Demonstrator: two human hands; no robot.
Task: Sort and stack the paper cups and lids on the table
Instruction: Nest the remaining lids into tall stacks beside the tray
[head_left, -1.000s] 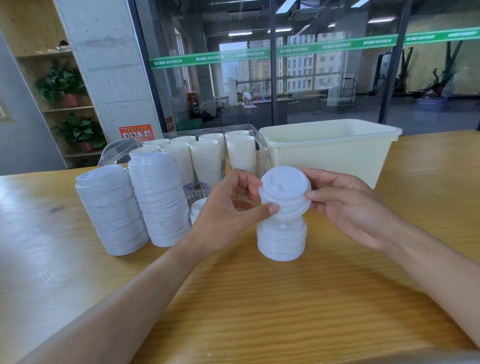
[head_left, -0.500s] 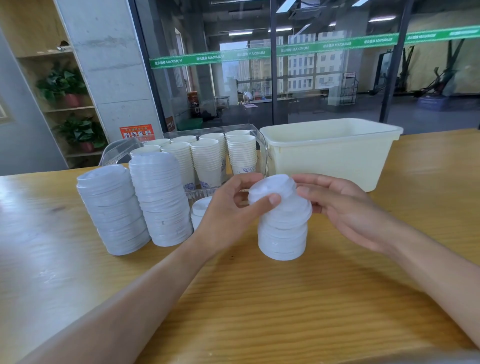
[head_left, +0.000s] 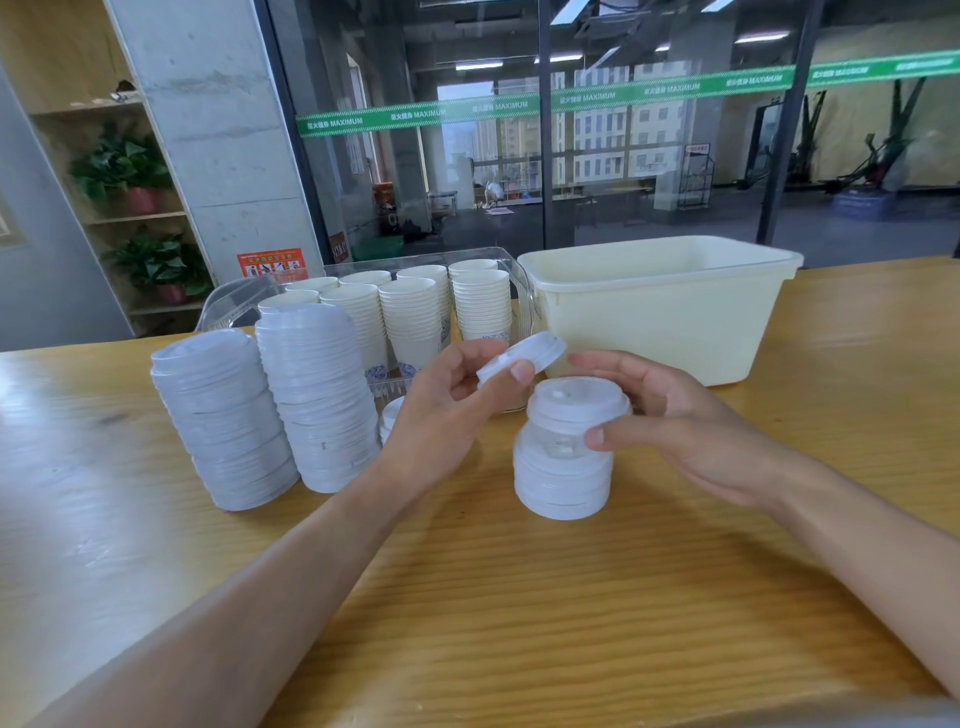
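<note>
head view: a single white lid sits tilted between the left hand thumb and fingertips, pinched by its rim, flat face slanting up toward the far right. just below and right of those fingers stands the short lid stack on the table, upright, its axis vertical. the right hand curls round that stack, thumb pressed on its near side, fingers behind. the left hand is nearer the two tall lid stacks, beyond its knuckles, with the cup stacks behind.
</note>
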